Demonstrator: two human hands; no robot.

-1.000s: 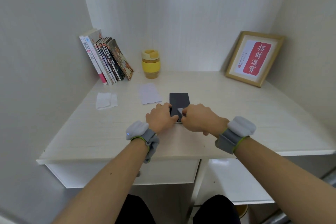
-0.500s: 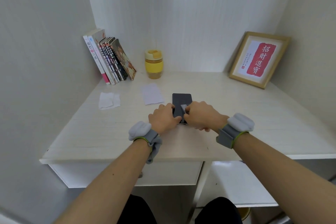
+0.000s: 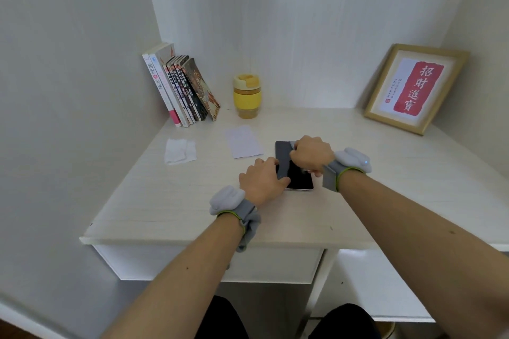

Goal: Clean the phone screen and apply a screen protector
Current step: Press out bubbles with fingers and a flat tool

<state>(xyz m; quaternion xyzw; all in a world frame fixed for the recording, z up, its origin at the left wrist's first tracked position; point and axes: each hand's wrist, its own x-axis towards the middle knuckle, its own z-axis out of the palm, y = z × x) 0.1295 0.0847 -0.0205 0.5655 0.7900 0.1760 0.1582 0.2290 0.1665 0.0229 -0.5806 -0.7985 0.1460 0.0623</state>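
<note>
Lying flat on the pale wood-grain desk (image 3: 385,173), the phone (image 3: 298,176) is a slim dark rectangle with a glossy screen and a light edge along its near end. The right hand (image 3: 312,154) sits curled over its far half, fingers bent and pinching a small whitish wipe (image 3: 292,143) against the glass near the top edge. The left hand (image 3: 261,181) rests knuckles-up at the phone's left side, thumb on the near left corner, fingers bent onto the edge to hold it. Both wrists wear padded grey bands. Just left of the grip lies a thin white sheet (image 3: 243,142); further left, a crumpled white tissue (image 3: 180,150). Beyond stand leaning books (image 3: 181,88), a yellow lidded cup (image 3: 247,96) and a gold-framed picture (image 3: 416,88).
</note>
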